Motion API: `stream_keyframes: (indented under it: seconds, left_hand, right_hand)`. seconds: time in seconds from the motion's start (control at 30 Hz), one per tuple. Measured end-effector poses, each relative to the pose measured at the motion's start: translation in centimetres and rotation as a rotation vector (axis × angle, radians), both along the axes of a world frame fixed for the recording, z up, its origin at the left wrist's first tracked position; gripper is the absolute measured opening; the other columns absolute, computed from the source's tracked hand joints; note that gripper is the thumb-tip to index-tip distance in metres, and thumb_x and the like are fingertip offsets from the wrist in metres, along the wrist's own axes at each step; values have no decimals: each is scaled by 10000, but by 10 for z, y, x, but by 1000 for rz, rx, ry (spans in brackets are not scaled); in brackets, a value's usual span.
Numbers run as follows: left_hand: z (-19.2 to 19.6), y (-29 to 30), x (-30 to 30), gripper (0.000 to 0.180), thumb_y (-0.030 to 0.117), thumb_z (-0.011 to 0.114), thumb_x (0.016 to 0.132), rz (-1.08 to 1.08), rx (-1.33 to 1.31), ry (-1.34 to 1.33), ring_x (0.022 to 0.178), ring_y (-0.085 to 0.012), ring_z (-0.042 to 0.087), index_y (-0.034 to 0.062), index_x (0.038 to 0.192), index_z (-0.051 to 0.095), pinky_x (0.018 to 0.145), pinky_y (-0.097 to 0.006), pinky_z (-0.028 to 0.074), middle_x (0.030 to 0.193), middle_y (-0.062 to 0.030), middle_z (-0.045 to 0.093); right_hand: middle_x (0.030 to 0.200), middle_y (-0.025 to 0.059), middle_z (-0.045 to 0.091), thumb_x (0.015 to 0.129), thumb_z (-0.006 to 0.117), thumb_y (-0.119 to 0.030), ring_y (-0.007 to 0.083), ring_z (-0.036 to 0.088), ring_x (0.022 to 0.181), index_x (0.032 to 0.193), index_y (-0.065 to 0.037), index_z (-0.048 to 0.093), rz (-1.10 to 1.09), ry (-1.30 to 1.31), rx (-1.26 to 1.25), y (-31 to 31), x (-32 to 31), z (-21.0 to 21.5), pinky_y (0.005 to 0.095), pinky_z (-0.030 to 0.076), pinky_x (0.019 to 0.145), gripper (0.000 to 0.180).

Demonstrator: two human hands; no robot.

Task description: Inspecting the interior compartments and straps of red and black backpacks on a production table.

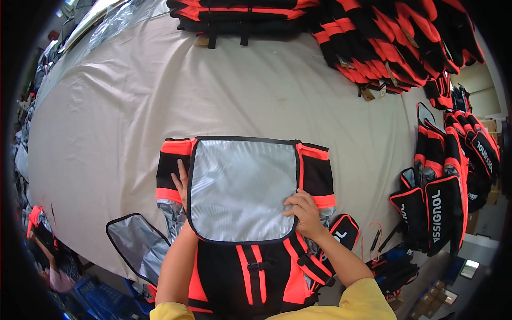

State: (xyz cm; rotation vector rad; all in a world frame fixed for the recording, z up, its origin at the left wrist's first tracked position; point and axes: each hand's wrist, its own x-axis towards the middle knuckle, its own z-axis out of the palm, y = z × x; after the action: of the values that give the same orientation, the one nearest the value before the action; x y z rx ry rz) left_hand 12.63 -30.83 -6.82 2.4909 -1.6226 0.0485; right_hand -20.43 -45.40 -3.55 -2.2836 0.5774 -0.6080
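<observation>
A black and bright orange-red backpack (224, 274) lies in front of me, partly over the table's near edge. Its broad flap, with a silver lining (242, 186) and black trim, is spread flat across the upper part. My left hand (183, 184) is beside the flap's left edge, fingers stretched out over the black side panel; part of the palm is hidden by the flap. My right hand (305, 213) has its fingers curled over the flap's right edge, gripping it. A silver-lined side flap (137, 245) hangs open at the lower left, and a black side pocket (344, 232) shows at the right.
Stacked black and orange-red bags (240, 16) lie at the far edge of the beige-covered table (106, 117), with a larger pile (378, 48) at far right. More bags (442, 208) hang or stand at the right. Another person (56, 277) is at lower left, near blue crates (98, 298).
</observation>
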Motion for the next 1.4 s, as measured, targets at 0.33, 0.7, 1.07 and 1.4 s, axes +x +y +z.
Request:
stream_keyframes:
  seconds: [0.33,0.7,1.07,1.4]
  left_hand:
    - [-1,-12,0,691,399,614,979,-7,-76,-32,1644,-471,100,138,1609,503,1216,-815,209,1692,-129,391]
    - [2,4,3,741,560,648,928,-25,-17,-16,1645,-491,143,174,1558,585,1219,-799,190,1693,-173,412]
    - [5,-11,-12,613,431,580,992,93,-23,-51,1628,-477,193,240,1575,569,1251,-749,186,1743,-98,340]
    - [23,-3,-3,481,369,663,1000,151,-263,188,1614,-472,242,169,1437,677,1270,-712,184,1675,-109,457]
  right_hand:
    - [1056,93,708,732,762,-84,362,649,1068,844,-71,665,-57,0,-78,-5,9,8,591,507,1074,149]
    - [1149,73,717,829,696,-17,293,661,1040,1106,-124,775,681,516,70,-105,73,90,424,535,938,307]
    - [1358,239,668,1037,718,-242,387,649,1265,1414,37,598,-267,224,275,-15,27,106,438,505,1099,484]
    - [1235,187,645,899,846,-297,391,644,1105,1555,-59,525,-299,769,72,176,-102,152,488,544,936,768]
